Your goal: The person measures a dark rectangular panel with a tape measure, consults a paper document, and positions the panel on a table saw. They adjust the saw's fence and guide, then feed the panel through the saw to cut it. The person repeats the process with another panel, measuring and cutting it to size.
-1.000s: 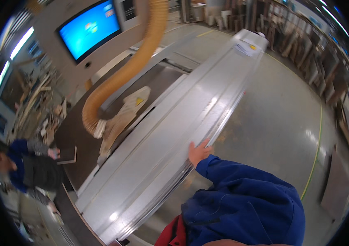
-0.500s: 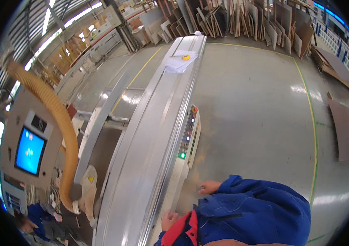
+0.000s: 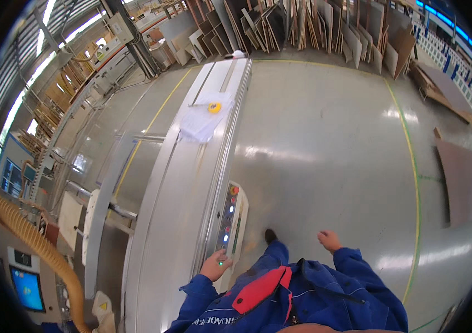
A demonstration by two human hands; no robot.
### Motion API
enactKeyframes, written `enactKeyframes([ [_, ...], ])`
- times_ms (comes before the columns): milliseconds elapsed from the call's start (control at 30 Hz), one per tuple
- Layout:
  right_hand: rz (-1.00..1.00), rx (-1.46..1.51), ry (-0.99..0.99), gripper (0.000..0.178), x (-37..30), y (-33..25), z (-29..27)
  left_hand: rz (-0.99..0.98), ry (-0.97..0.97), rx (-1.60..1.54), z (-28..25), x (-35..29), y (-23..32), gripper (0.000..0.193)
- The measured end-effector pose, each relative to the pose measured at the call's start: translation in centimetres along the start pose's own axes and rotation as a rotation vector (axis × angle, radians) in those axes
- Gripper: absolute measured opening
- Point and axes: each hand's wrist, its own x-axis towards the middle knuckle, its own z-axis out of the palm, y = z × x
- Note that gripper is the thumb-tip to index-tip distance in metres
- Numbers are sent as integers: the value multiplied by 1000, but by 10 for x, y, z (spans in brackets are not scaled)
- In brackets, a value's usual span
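My left hand [image 3: 214,266] is at the lower end of a button panel [image 3: 228,225] on the side of a long metal machine table [image 3: 177,194]. Its fingers are spread beside a green lit button [image 3: 221,263]; whether they touch it I cannot tell. Out over the floor hangs my right hand [image 3: 330,241], fingers curled in, with nothing visible in it. Farther up the table lie white sheets [image 3: 200,123] with a yellow tape measure [image 3: 214,107] on top.
A ribbed yellow hose [image 3: 39,247] and a computer screen [image 3: 27,288] stand at the left. Leaning boards [image 3: 302,28] line the back wall. A brown panel [image 3: 461,177] is at the right, beyond a yellow floor line [image 3: 415,194]. My shoe [image 3: 270,236] is on the grey floor.
I have moved forward along the table, so the sheets and panel are closer. My left hand has reached the button panel; my right hand has swung out to the right.
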Motion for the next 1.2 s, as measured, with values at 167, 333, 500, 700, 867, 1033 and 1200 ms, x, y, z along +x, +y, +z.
enactKeyframes([
  [167, 225, -1015, -314, 36, 40, 82, -137, 116, -107, -246, -44, 197, 113, 70],
  [333, 454, -1050, -388, 45, 25, 32, -173, 303, -310, 3, -87, 368, 244, 74],
  [500, 593, -646, -263, 49, 183, -70, -129, 363, -311, -60, -111, 512, 331, 76],
  [700, 280, -750, -346, 54, 449, -89, -203, 40, -236, -135, -120, 609, 395, 71],
  [867, -199, -1030, -7, 26, 800, -274, -279, -16, -95, -201, -137, 657, 426, 66],
  [1033, -629, -220, 281, 35, 1009, -630, -242, -160, 76, -592, -150, 718, 429, 65],
  [1200, -587, -171, 55, 49, 1025, -859, -112, -72, 276, -608, -179, 800, 442, 64],
])
